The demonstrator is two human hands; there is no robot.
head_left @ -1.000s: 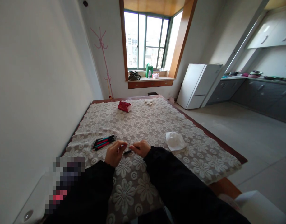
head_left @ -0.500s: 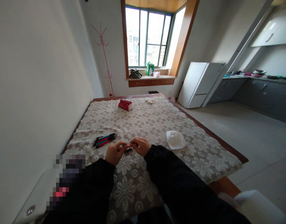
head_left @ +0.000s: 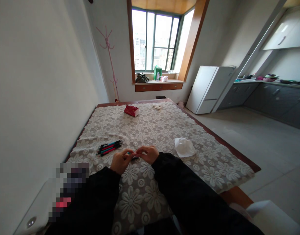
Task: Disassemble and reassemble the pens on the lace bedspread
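Note:
My left hand (head_left: 120, 161) and my right hand (head_left: 147, 154) meet fingertip to fingertip low over the lace-covered table (head_left: 155, 130). Between them they pinch a thin pen (head_left: 132, 154) with a teal end and a dark part showing under the fingers. Just left of my left hand lies a small bundle of pens (head_left: 109, 147), red, teal and black, flat on the cloth. Both my forearms are in black sleeves.
A crumpled white tissue (head_left: 183, 147) lies right of my hands. A red packet (head_left: 131, 110) and a small white scrap (head_left: 156, 106) sit at the table's far end. A white wall runs close on the left. Tiled floor and a white cabinet (head_left: 208, 89) are on the right.
My hands have come closer together. A second ago they held a thin rod stretched out between them; now the fingertips touch around the pen.

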